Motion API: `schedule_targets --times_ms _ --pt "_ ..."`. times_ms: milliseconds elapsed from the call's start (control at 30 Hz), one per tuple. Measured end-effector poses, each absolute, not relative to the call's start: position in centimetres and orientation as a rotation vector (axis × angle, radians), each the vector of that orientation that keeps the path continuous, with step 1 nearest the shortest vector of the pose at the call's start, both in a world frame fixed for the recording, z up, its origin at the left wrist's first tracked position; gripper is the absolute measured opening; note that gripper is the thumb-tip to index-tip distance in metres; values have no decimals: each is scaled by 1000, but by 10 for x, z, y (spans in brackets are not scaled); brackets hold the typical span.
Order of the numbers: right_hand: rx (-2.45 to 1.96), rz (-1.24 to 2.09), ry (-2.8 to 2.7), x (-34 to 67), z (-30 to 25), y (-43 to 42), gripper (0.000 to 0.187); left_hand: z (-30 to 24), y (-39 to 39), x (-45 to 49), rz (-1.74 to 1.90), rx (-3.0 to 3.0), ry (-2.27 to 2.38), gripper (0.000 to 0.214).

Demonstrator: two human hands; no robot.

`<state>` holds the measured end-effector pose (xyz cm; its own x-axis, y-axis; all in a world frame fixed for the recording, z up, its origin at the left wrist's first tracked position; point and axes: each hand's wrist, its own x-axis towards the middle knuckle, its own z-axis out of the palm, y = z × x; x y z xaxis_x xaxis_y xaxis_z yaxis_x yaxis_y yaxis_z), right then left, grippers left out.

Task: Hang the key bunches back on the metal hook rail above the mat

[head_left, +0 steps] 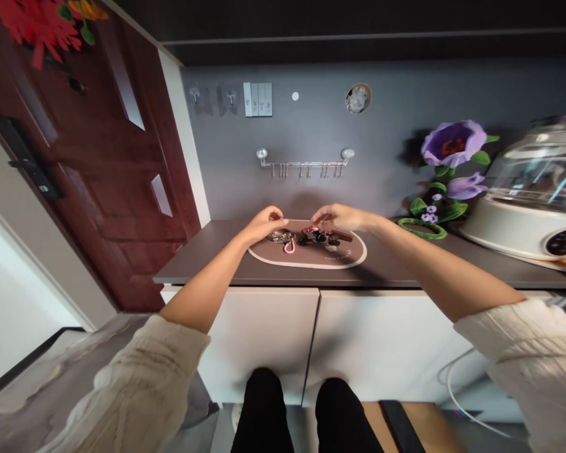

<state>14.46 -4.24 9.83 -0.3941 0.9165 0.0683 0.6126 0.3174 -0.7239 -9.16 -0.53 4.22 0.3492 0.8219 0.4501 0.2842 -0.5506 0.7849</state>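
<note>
An oval brown tray [344, 257] with a pale rim lies on the dark countertop [207, 258]. On it sit bunches of keys: one with silver rings and a pink loop [287, 241], another with red and black fobs and a brown tag [324, 236]. My left hand [263, 224] reaches over the tray's left end with its fingers curled down onto the silver key bunch. My right hand [339, 218] hovers over the red and black bunch, fingers pinched together at it. What each set of fingers grips is hidden.
A chrome hook rail [304, 162] hangs on the grey wall above the tray, with small hooks [231, 97] higher up. Purple artificial flowers [448, 165] and a white appliance [528, 195] stand at the right. A dark red door [89, 151] is at the left. White cabinet doors [311, 340] below.
</note>
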Motion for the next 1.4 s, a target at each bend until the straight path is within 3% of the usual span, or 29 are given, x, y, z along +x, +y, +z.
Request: schedule_targets --times_ms 100,233,300,500,767,967,1100,1267,1400 --pt "-1246 1216 -2187 138 102 -59 26 60 -21 -91 823 1899 779 37" --pt "-1078 1496 -2000 134 87 -62 58 60 -31 -89 824 1650 688 57" --pt "-1020 1557 -1839 135 71 -58 65 50 -32 -89 846 1541 696 62" --pt "-943 1662 -1635 142 29 -53 66 16 -32 -99 843 1388 720 67" --pt "-899 1672 -1599 145 20 -50 66 11 -30 -100 845 1345 691 66" --pt "-891 1692 -1616 142 25 -49 65 16 -29 -100 793 1380 713 66" --pt "-909 1515 -1625 131 37 -48 62 27 -19 -95 894 1471 698 63" --pt "-944 1200 -1566 111 47 -29 31 36 6 -86 1307 1694 997 33" --pt "-1018 1004 -1564 100 44 -3 18 33 26 -83 1443 1977 1268 13"
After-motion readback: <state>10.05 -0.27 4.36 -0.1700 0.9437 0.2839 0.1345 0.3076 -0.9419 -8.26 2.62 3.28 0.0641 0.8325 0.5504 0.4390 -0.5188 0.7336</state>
